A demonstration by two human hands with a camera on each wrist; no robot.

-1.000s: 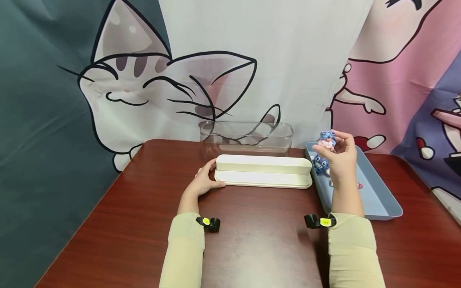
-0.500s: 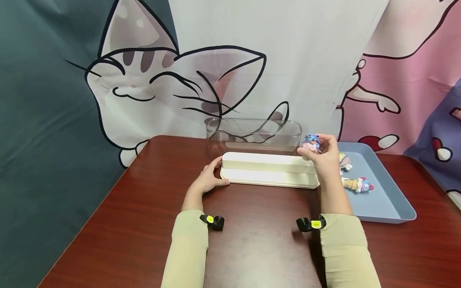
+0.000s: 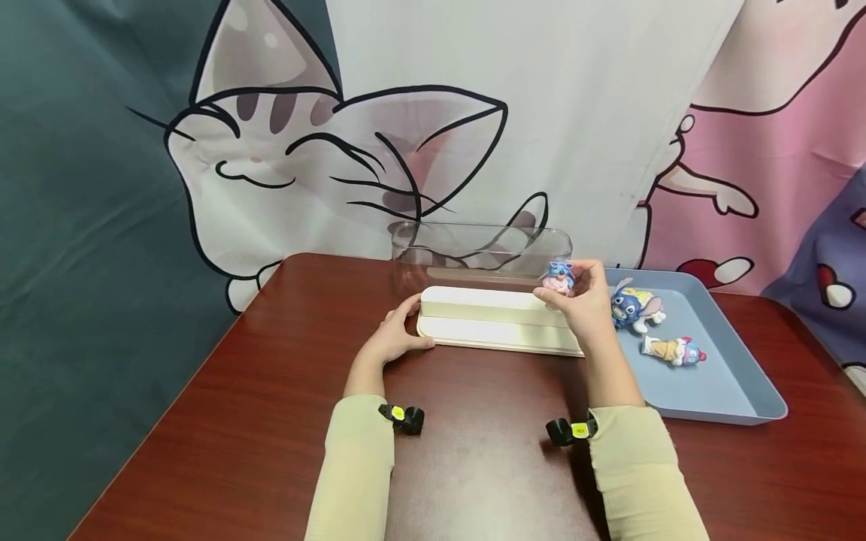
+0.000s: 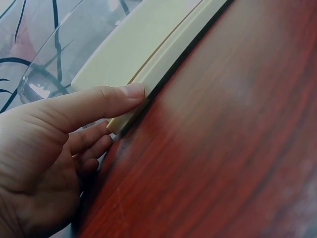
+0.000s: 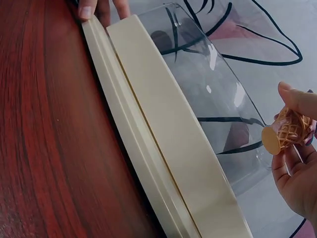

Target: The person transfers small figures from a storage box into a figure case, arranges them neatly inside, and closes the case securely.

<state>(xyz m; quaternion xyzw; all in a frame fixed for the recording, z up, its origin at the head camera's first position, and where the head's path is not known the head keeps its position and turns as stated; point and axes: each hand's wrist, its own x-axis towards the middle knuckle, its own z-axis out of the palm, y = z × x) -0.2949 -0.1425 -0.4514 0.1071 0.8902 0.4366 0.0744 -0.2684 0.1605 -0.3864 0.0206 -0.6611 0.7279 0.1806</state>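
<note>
Our right hand (image 3: 585, 304), fingers pinching the ice-cream-cone figurine (image 3: 558, 276), has come over the cream stand (image 3: 494, 328); left hand (image 3: 392, 338) fingers clasp its end.

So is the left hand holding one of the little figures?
No, the left hand only grips the end of the cream stand; the right hand holds the figure.
</note>
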